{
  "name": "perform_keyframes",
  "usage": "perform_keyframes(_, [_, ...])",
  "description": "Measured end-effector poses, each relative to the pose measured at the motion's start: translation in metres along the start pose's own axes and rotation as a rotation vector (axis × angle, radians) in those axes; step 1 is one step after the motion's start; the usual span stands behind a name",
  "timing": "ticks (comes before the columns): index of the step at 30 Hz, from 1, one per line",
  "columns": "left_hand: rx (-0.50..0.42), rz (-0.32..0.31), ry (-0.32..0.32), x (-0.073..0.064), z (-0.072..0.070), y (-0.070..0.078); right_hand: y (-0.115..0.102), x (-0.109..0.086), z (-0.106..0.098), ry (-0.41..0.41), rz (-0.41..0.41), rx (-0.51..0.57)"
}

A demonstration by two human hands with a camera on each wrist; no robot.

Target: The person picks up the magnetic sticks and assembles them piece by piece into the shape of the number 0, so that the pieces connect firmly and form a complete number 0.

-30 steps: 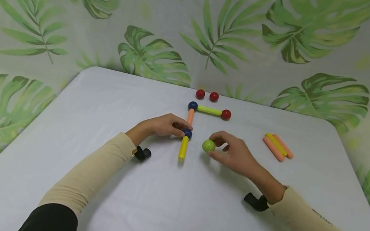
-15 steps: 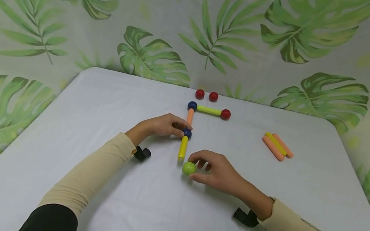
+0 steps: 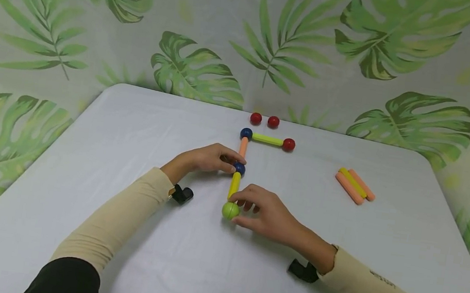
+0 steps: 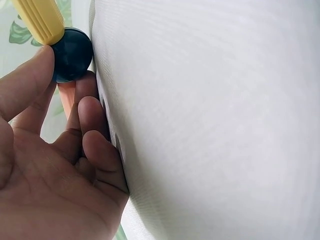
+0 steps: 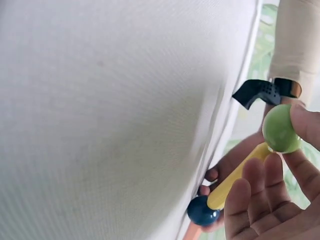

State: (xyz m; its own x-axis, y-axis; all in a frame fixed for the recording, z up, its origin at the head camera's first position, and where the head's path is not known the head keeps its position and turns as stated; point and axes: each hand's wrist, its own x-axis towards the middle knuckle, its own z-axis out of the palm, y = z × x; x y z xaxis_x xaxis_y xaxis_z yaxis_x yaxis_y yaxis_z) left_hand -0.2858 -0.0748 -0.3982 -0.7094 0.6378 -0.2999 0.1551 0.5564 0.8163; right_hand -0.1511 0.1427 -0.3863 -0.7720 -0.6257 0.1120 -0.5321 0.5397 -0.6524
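My left hand (image 3: 215, 158) pinches the nearer blue ball (image 4: 73, 54) between thumb and fingers. From that ball a yellow stick (image 3: 234, 185) points toward me, and an orange stick (image 3: 244, 146) runs away to a second blue ball (image 3: 246, 133). A yellow-green stick (image 3: 267, 140) leads right from there to a red ball (image 3: 289, 145). My right hand (image 3: 268, 215) holds a green ball (image 3: 230, 210) by thumb and fingertips, right at the near end of the yellow stick. In the right wrist view the green ball (image 5: 280, 129) meets the stick's tip.
Two loose red balls (image 3: 264, 120) sit at the back edge of the white table (image 3: 150, 263). Off to the right lie several sticks side by side, two orange and one yellow (image 3: 352, 183). A leaf-patterned cloth (image 3: 217, 7) hangs behind the table.
My right hand has carried the green ball toward me and leftward, from beside the blue ball to the yellow stick's near end. My left hand has kept its place on the blue ball.
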Motion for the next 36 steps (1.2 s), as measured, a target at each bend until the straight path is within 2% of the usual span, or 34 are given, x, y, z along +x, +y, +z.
perform_keyframes(8, [-0.004, 0.009, -0.004, 0.0, 0.0, 0.0, 0.002, 0.002, 0.002, -0.002, 0.019, -0.018])
perform_keyframes(22, [0.002, 0.003, 0.013, -0.001, 0.0, 0.001, 0.005, 0.006, 0.0, -0.14, 0.063, -0.04])
perform_keyframes(36, [0.038, 0.013, 0.065, 0.002, -0.001, 0.002, 0.008, 0.015, 0.003, -0.177, 0.077, -0.113])
